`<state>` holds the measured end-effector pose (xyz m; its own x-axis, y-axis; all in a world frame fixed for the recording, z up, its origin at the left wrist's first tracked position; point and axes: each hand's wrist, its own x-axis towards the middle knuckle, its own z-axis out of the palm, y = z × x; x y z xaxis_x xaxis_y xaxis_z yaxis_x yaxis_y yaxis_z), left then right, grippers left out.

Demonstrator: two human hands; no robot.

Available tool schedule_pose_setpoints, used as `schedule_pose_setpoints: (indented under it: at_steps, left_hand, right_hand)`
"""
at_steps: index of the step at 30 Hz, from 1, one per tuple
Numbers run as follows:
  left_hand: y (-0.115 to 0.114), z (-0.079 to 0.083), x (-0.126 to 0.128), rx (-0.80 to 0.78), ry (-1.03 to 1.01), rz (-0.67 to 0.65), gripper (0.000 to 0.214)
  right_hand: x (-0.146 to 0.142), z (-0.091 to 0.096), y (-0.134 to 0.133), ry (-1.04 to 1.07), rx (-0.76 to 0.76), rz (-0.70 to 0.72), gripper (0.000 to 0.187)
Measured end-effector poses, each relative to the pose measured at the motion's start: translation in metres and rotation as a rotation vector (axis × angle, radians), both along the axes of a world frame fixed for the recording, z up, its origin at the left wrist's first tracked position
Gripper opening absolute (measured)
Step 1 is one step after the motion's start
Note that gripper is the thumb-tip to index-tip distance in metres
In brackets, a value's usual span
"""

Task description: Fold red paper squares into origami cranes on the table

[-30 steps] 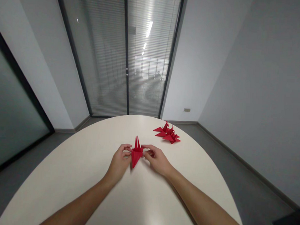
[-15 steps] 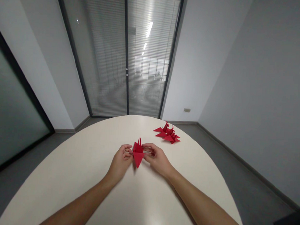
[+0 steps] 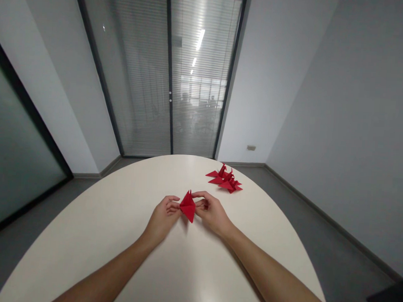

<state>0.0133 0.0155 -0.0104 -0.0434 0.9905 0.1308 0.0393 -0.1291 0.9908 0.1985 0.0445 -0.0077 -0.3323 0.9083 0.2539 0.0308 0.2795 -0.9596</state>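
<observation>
A folded piece of red origami paper (image 3: 188, 207) is held up just above the white table, one point downward and narrow tips upward. My left hand (image 3: 166, 214) pinches its left corner, with the thumb and fingertips partly hidden from sight. On the other side my right hand (image 3: 212, 214) grips the right edge, its index finger stretched along the top. Beyond my right hand, several finished red paper cranes (image 3: 225, 178) sit close together and overlap on the table.
The round white table (image 3: 118, 227) spreads out under both arms, its curved edge near the walls. Behind it stand glass panels with blinds (image 3: 147, 77) in dark frames. A dark object (image 3: 388, 299) shows at the lower right corner.
The red origami paper has turned and tilted between my fingers, so a broad flap now faces me and the upper tips look shorter. Both hands have barely shifted. The cranes stayed put.
</observation>
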Motion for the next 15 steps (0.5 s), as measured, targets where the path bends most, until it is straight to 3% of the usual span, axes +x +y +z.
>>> schedule_pose_setpoints:
  at_steps: [7,15]
  left_hand:
    - [-0.003,0.006,-0.001,-0.014,0.009,-0.023,0.043]
    - [-0.006,0.006,0.000,-0.042,0.023,-0.014,0.047]
  right_hand:
    - [0.001,0.002,-0.003,-0.092,0.092,0.016,0.044]
    - [0.012,0.011,-0.001,-0.203,0.381,-0.162,0.046]
